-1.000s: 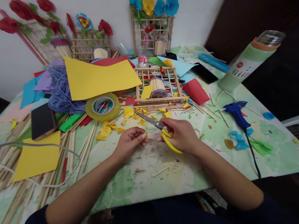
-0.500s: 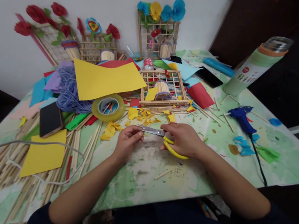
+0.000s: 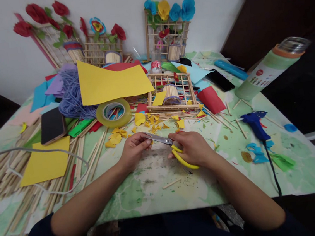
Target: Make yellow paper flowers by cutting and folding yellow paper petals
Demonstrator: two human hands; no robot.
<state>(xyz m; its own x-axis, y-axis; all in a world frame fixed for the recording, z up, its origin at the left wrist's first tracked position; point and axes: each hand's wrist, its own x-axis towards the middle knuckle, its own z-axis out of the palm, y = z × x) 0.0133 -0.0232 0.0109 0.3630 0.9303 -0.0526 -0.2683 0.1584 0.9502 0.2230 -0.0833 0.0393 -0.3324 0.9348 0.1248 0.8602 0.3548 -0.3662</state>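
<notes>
My right hand (image 3: pixel 192 148) is closed around the yellow handles of a pair of scissors (image 3: pixel 158 138), whose metal blades point to the left. The blade tips reach the fingers of my left hand (image 3: pixel 135 149). Those fingers are pinched together, and whatever lies between them is too small or hidden to name. Just beyond both hands, yellow paper scraps (image 3: pixel 116 136) are scattered on the cloth. A short stick (image 3: pixel 172 184) lies on the table nearer to me.
Bundled wooden sticks (image 3: pixel 48 196), a phone (image 3: pixel 52 125) and a grey cable (image 3: pixel 74 155) lie left. Behind are a tape roll (image 3: pixel 126 114), yellow paper (image 3: pixel 111 83) and a stick lattice (image 3: pixel 190 90). At right are a blue glue gun (image 3: pixel 255 125) and a tilted bottle (image 3: pixel 268 69).
The scissors and both hands have barely shifted. My left fingers have moved very slightly to the left along with the blade tips.
</notes>
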